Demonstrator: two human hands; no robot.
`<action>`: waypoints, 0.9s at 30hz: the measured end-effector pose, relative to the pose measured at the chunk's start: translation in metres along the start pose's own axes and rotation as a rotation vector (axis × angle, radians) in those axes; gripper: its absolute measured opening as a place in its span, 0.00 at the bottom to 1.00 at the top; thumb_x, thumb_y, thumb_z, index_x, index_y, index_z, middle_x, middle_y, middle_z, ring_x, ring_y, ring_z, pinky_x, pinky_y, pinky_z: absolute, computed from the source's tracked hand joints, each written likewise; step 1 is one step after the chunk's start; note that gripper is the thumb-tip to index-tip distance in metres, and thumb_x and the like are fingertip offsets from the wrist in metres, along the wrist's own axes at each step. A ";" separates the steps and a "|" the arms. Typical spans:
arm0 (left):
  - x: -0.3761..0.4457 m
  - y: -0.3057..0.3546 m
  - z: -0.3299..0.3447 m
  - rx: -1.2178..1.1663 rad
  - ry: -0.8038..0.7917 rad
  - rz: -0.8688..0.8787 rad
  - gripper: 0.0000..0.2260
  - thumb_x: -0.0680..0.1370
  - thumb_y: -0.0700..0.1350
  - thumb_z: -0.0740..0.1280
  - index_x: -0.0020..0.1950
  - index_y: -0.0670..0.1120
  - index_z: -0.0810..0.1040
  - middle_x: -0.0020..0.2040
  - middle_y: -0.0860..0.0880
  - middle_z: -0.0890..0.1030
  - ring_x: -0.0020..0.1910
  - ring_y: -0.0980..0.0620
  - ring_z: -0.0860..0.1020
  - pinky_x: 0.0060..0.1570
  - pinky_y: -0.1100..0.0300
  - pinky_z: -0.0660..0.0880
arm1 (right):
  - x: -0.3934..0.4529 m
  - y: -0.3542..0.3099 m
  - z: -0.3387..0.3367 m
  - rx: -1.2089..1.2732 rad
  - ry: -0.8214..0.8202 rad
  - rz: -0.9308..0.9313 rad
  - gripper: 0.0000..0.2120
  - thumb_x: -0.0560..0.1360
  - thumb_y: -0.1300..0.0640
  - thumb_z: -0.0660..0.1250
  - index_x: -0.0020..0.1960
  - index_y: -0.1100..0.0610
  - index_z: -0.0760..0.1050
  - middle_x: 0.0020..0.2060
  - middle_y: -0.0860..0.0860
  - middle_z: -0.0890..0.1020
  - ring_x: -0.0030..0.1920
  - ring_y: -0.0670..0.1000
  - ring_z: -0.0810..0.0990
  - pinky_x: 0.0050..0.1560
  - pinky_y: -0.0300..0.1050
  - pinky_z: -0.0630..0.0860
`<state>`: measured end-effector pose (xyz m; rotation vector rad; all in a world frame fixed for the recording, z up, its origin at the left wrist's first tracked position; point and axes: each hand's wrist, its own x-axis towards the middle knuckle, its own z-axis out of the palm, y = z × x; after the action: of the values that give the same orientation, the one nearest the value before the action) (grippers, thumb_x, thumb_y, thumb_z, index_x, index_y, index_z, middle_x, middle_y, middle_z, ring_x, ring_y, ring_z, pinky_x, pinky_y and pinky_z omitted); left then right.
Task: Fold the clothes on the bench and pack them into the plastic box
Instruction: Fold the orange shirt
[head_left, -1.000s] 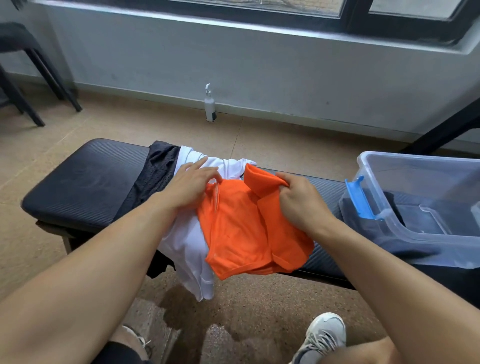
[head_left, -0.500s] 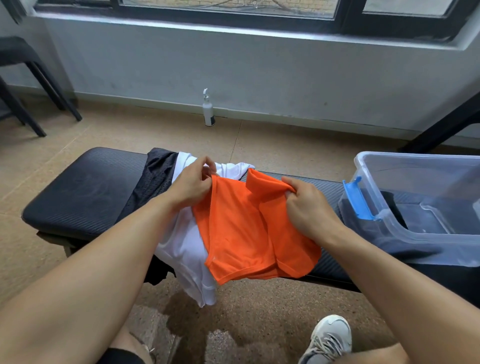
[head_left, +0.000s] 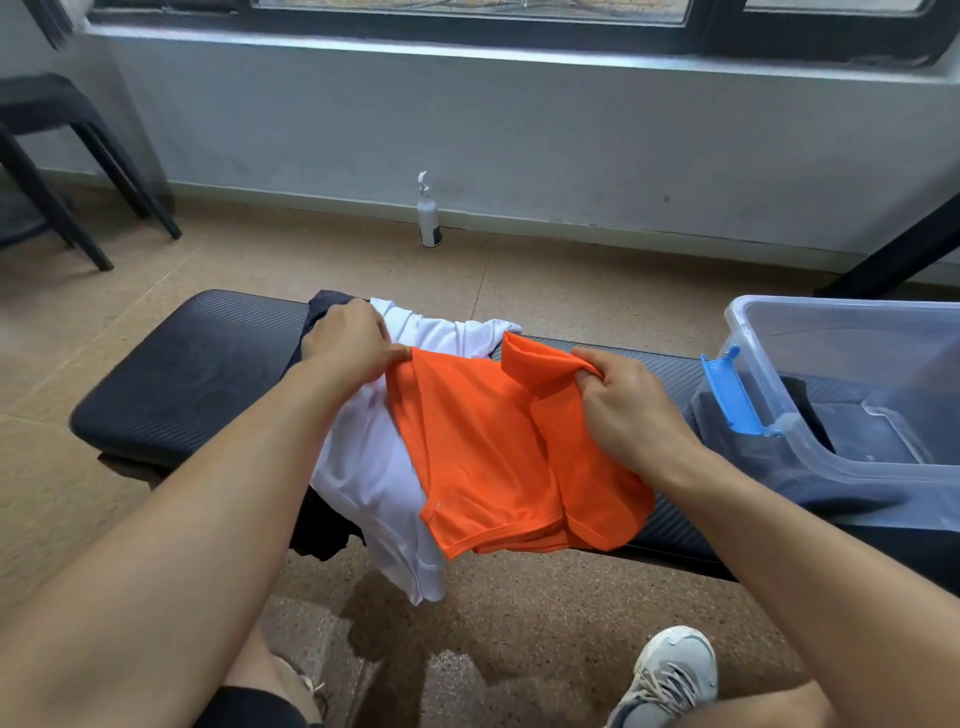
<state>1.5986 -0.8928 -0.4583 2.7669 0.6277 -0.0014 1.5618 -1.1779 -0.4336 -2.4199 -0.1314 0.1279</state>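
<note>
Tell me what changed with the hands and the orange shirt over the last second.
The left hand now pinches the orange shirt at its top left edge and has pulled leftward, spreading it. The right hand still grips the collar side. White shirt, bench and plastic box stayed put.

- The left hand (head_left: 349, 345) has been drawn outward along the bench (head_left: 197, 374), away from the plastic box (head_left: 841, 395); the top left corner of the orange shirt (head_left: 493, 447), earlier raised off the pile, is now pinched low over the white garment (head_left: 374, 467).
- The top edge of the orange shirt has been pulled out wider between the two hands, and its left panel is seen flatter than before.
- The right hand (head_left: 631, 410) has been shifted slightly toward the plastic box, the folded orange flap gripped in it and stretched further from the left hand.
</note>
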 end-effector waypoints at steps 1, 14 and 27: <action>-0.002 0.001 -0.004 -0.012 0.056 0.007 0.09 0.74 0.51 0.75 0.50 0.49 0.84 0.49 0.45 0.85 0.52 0.43 0.82 0.44 0.55 0.72 | 0.001 -0.002 0.001 0.000 -0.002 -0.006 0.16 0.84 0.55 0.56 0.65 0.51 0.78 0.58 0.53 0.83 0.61 0.57 0.79 0.62 0.53 0.75; -0.053 0.053 0.002 -0.959 -0.612 -0.030 0.12 0.79 0.52 0.70 0.55 0.45 0.83 0.46 0.43 0.85 0.38 0.50 0.85 0.41 0.57 0.84 | -0.019 -0.028 0.041 -0.054 -0.053 -0.231 0.19 0.79 0.51 0.66 0.70 0.45 0.75 0.62 0.49 0.83 0.62 0.54 0.80 0.63 0.50 0.75; -0.023 0.013 0.011 -0.780 -0.140 -0.070 0.05 0.80 0.41 0.68 0.48 0.43 0.82 0.37 0.45 0.78 0.31 0.51 0.75 0.25 0.61 0.77 | -0.040 -0.029 0.084 0.006 -0.383 -0.467 0.35 0.70 0.62 0.72 0.76 0.51 0.69 0.57 0.51 0.78 0.52 0.50 0.79 0.56 0.38 0.71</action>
<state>1.5840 -0.9165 -0.4639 1.9743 0.5377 0.0284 1.5096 -1.1070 -0.4756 -2.2659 -0.8572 0.3732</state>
